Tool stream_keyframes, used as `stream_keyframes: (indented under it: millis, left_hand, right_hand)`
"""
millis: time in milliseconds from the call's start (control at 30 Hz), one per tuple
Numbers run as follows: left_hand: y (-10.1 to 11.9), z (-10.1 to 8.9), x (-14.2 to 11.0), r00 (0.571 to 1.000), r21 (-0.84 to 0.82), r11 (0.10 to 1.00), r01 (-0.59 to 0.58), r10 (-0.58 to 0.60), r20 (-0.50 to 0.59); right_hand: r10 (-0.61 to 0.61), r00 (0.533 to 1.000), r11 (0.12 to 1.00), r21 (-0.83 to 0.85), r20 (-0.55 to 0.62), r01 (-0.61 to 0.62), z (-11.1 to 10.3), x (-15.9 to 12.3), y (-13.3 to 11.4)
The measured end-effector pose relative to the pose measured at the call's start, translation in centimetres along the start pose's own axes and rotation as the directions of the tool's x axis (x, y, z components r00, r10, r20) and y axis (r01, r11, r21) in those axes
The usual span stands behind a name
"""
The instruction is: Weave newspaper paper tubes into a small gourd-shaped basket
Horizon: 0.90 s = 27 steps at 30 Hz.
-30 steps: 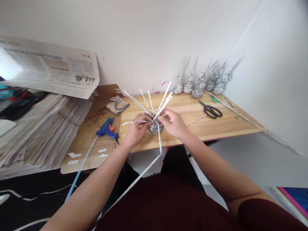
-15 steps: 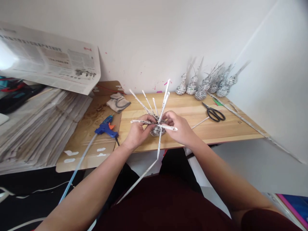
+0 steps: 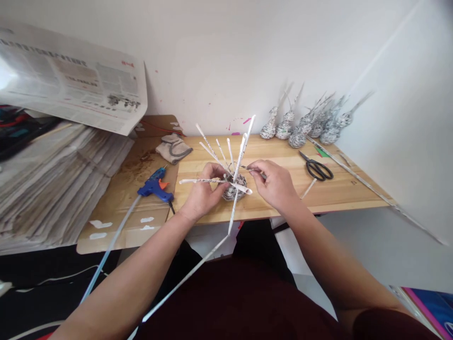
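Nearest you, the long rod (image 3: 232,217) drops from the ball's front and kinks off toward your lap. The ball (image 3: 230,193) sits between your hands, over the surface (image 3: 329,203); whether it rests there you can't tell. Your left hand (image 3: 205,191) is the nearer one, touching the ball's left side, its fingers closed on the rim by a spoke that points left — the tips partly hidden. Your right hand (image 3: 272,184) stands apart, just right of the ball, its fingers pinched around a thin strand (image 3: 245,167). That strand is the line to mind: its long axis runs sideways from the ball's top to your right fingers, behind the tall spokes (image 3: 240,153). From those fingers, the ball lies left and slightly toward you — one short spoke jutting between. Beyond, to the right, lie the scissors (image 3: 316,169), then the woven figures (image 3: 297,136) by the wall.
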<state>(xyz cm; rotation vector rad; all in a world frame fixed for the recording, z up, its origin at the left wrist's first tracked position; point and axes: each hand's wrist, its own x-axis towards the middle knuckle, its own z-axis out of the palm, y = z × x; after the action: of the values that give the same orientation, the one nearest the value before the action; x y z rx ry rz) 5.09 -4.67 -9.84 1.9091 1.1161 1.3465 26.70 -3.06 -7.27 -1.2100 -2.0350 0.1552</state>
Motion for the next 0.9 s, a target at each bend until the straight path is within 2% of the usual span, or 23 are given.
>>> stream_keyframes:
  millis: [133,267,333,433,533,633,767,900]
  left_hand:
    - [-0.1,0.2,-0.1,0.998,-0.008,0.998,0.055,-0.055,-0.034]
    - [0.1,0.2,0.0,0.992,-0.017,0.993,0.121,-0.121,-0.023]
    - [0.4,0.3,0.1,0.992,-0.020,0.992,0.122,-0.122,-0.021]
    - [0.8,0.3,0.0,0.995,-0.003,0.995,0.095,-0.095,-0.035]
    - [1.0,0.3,0.0,0.998,0.052,0.997,0.061,-0.059,-0.025]
    - [0.8,0.3,-0.1,0.997,0.042,0.997,0.072,-0.071,-0.017]
    - [0.4,0.3,-0.1,0.994,0.034,0.994,0.101,-0.100,-0.034]
    - [0.3,0.4,0.0,0.994,0.061,0.993,0.106,-0.104,-0.028]
  right_hand:
    - [0.019,0.999,0.987,-0.157,0.044,-0.012,-1.1,-0.9,-0.8]
    - [0.038,0.997,0.947,-0.320,0.066,-0.015,-2.4,-1.6,-1.8]
    - [0.081,0.994,0.927,-0.372,0.072,-0.049,-2.6,-1.8,-1.9]
    - [0.157,0.976,0.918,-0.388,0.153,-0.087,-2.2,-1.9,-1.4]
    - [0.186,0.956,0.936,-0.337,0.227,-0.102,-1.5,-2.0,-1.0]
    - [0.134,0.967,0.958,-0.278,0.218,-0.070,-1.2,-2.0,-1.1]
    - [-0.041,0.997,0.997,-0.069,0.060,0.045,-0.8,-2.3,-2.2]
    - [-0.140,0.988,0.982,0.122,-0.063,0.147,0.1,-2.4,-3.4]
